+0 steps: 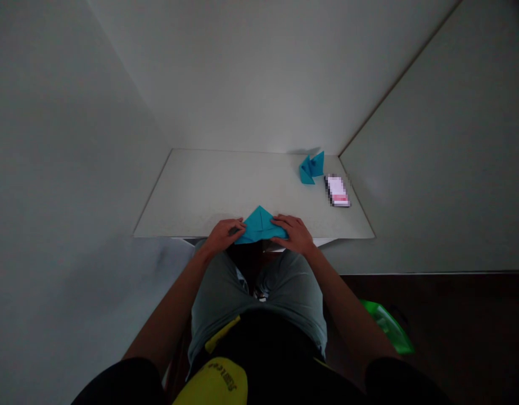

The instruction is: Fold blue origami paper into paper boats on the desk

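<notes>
A folded blue paper triangle (259, 224) lies at the near edge of a white table (200, 191). My left hand (222, 236) presses on the paper's left corner with its fingers curled over it. On the right corner rests my right hand (293, 233), fingers closed onto the paper. A finished blue folded paper figure (311, 167) stands at the far right of the table.
A phone (337, 190) lies on the table next to the folded figure. White walls close in the table on the left, back and right. My knees sit under the near edge. A green object (388, 326) lies on the dark floor at the right.
</notes>
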A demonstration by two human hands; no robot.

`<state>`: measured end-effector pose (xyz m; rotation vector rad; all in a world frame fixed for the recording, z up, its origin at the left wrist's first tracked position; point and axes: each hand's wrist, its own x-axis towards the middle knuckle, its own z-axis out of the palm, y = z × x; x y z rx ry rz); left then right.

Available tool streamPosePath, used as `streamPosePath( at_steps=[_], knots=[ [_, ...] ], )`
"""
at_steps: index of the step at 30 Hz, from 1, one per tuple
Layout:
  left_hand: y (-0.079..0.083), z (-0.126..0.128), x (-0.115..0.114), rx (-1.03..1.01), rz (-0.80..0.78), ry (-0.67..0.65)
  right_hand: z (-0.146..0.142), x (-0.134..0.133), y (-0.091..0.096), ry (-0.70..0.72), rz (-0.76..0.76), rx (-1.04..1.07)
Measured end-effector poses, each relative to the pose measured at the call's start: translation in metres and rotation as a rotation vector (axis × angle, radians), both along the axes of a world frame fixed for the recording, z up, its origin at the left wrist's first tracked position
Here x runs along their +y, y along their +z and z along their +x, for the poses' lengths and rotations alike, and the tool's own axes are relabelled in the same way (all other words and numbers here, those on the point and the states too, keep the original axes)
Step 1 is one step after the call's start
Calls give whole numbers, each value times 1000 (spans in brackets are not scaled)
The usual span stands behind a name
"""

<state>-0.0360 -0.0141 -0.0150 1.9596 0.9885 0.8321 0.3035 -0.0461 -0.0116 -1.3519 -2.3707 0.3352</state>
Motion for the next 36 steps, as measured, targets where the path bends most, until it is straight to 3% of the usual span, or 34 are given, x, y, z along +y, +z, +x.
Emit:
streamPosePath(
  at_steps=[19, 29, 36],
  knots=[
    [-2, -1, 1, -4, 10, -18, 0, 0, -1, -22, -14, -27],
    [-2, -1, -3, -102, -172, 95, 7, 1, 0, 19, -38, 25],
    [-6, 1, -2, -74, -182, 184, 8, 5, -5, 26, -26, 39]
  ],
)
